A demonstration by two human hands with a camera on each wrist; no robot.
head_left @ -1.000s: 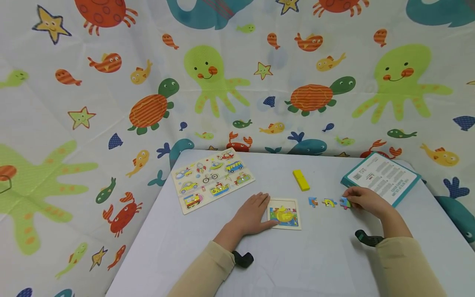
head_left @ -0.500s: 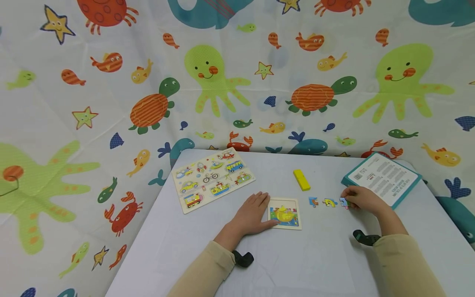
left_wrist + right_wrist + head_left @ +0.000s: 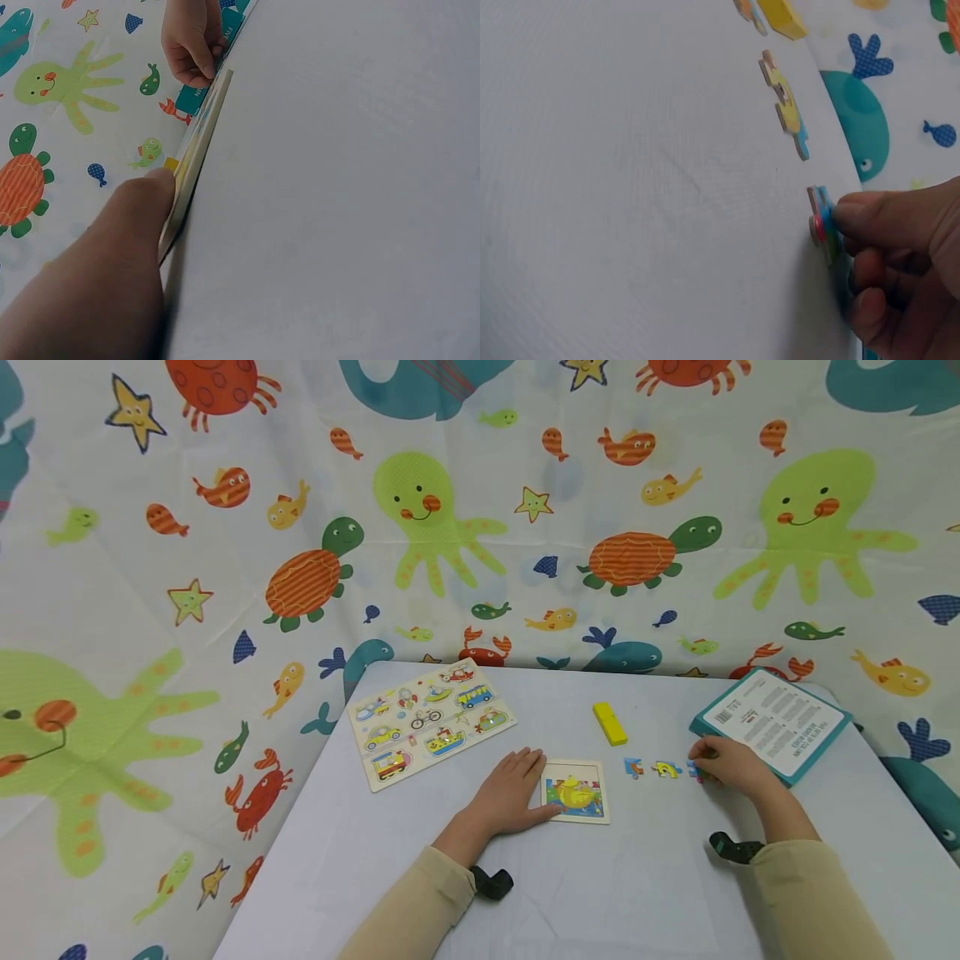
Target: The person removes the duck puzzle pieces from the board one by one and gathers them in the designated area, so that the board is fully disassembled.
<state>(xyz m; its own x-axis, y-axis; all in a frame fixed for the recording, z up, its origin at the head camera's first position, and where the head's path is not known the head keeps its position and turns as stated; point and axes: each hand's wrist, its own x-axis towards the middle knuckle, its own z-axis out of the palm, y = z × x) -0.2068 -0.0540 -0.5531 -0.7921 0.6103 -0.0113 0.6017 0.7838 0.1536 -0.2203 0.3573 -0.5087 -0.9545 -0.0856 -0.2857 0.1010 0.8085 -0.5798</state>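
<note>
My left hand (image 3: 506, 793) lies spread at the left side of a small wooden jigsaw board (image 3: 550, 767), which shows a yellow duck. Its thumb (image 3: 150, 187) rests on the board's near edge in the left wrist view. To the right, my right hand (image 3: 735, 766) pinches a blue, pink and green jigsaw piece (image 3: 822, 225) low at the tabletop, thumb on top and the other fingers curled. The hand covers much of that piece in the head view. Two loose pieces lie in line with it: a yellow one (image 3: 666, 769) and a blue-and-orange one (image 3: 633, 767).
A yellow block (image 3: 609, 723) lies behind the loose pieces. At the back left is a larger vehicle puzzle board (image 3: 412, 743), and a teal-edged box (image 3: 780, 722) lies just beyond my right hand. A sea-animal curtain (image 3: 480, 602) hangs behind the white table.
My right hand and forearm have shifted slightly left, and the hand now covers more of the pinched piece. My left hand and the duck board have stayed in place.
</note>
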